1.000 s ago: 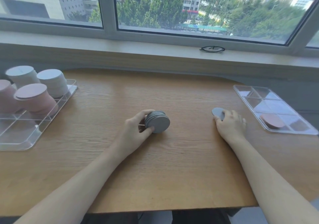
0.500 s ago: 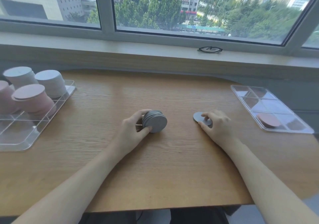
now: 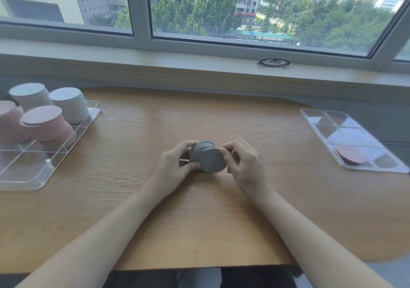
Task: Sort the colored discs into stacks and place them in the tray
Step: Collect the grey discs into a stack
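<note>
At the middle of the table (image 3: 199,210), between my two hands, the grey stack (image 3: 207,159) lies on its side with its round face turned towards me. My left hand (image 3: 175,168) curls round the far end of it, thumb under and fingers over the top. My right hand (image 3: 244,165) pinches the rim of the nearest disc against the stack's right edge. I judge the step is seating this disc flush, so I want to press it flat against the stack's face while the left hand braces from behind. The edges look uneven, so I should square them by squeezing evenly before lifting. Well to the left of my grip waits the tray (image 3: 55,161), already holding pink stacks (image 3: 44,123) and white stacks (image 3: 68,103); its near compartments look free.
</note>
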`<state>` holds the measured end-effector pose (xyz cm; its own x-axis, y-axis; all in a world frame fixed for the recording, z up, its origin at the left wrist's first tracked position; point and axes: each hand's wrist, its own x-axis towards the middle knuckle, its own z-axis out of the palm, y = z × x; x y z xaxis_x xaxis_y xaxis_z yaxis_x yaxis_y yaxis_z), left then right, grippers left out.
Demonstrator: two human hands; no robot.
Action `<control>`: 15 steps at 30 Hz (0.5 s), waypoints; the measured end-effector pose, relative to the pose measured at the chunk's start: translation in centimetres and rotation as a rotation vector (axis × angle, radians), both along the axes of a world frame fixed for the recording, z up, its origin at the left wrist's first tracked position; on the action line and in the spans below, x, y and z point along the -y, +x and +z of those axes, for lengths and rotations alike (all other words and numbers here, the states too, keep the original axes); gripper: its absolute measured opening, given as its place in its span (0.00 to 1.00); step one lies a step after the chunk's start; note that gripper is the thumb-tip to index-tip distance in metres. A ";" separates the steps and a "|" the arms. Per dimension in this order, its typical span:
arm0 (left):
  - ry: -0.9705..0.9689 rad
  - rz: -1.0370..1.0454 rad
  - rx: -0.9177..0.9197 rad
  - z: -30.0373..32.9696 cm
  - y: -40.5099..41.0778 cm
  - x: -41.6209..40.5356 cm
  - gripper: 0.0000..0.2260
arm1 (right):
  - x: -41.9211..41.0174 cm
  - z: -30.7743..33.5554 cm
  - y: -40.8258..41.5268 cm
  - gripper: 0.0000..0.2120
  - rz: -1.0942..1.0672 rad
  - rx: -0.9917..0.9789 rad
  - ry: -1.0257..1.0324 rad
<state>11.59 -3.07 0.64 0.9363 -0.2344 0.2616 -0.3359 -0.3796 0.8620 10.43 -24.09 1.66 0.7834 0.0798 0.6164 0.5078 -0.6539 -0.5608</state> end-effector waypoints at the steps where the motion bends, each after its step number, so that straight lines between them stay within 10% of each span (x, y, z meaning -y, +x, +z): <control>1: 0.000 -0.006 -0.001 0.0 0.0 0.0 0.22 | -0.3 -0.2 0.1 0.05 0.003 -0.022 0.021; 15: 0.307 -0.029 0.095 -0.8 0.1 1.0 0.33 | -0.8 -1.5 1.0 0.29 0.193 -0.376 -0.179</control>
<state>11.70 -4.05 -0.21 0.9029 -0.3421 0.2601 -0.4236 -0.6061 0.6733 11.47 -23.24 0.20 0.9104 0.3260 0.2549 0.4127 -0.6707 -0.6163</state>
